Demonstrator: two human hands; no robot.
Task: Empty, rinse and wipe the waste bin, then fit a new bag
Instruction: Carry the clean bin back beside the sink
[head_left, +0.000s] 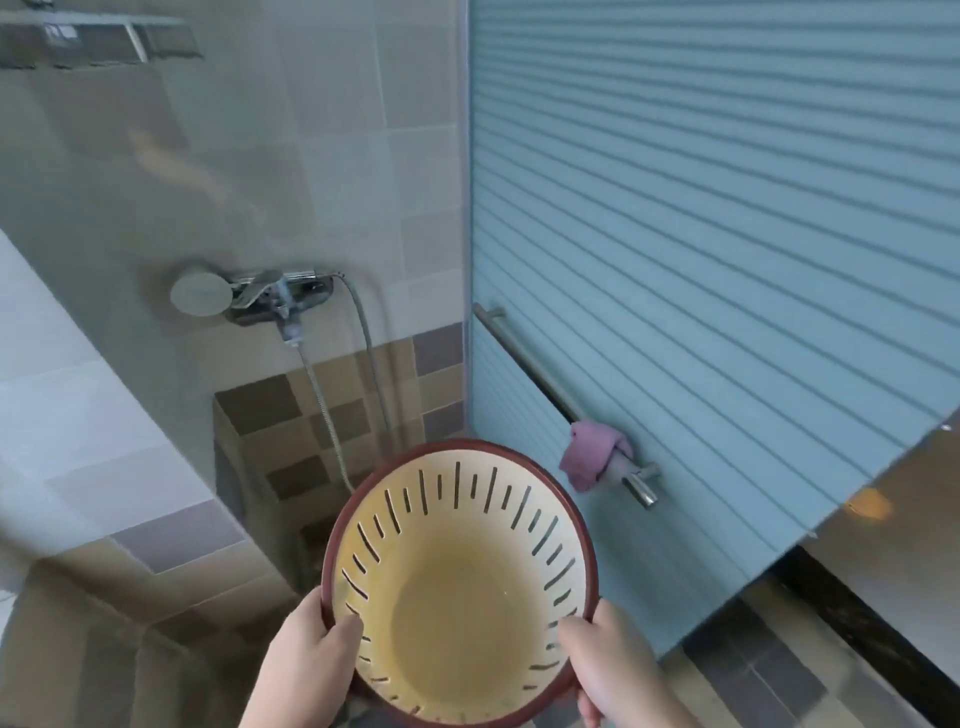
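Note:
A round waste bin (457, 587) with a dark red rim, cream slotted walls and a yellowish floor is held up in front of me, its mouth facing the camera. It holds no bag and no rubbish. My left hand (306, 649) grips the rim at the lower left, thumb inside the wall. On the lower right, my right hand (602, 660) grips the rim with its thumb also inside. A pink cloth (592, 454) hangs bunched on the steel bar of the glass door.
A shower mixer tap (280, 299) with a round hand shower (200, 293) and hoses is on the tiled wall ahead. A frosted blue glass door (727, 234) with a steel handle bar (524, 358) stands open at right. A glass panel is at left.

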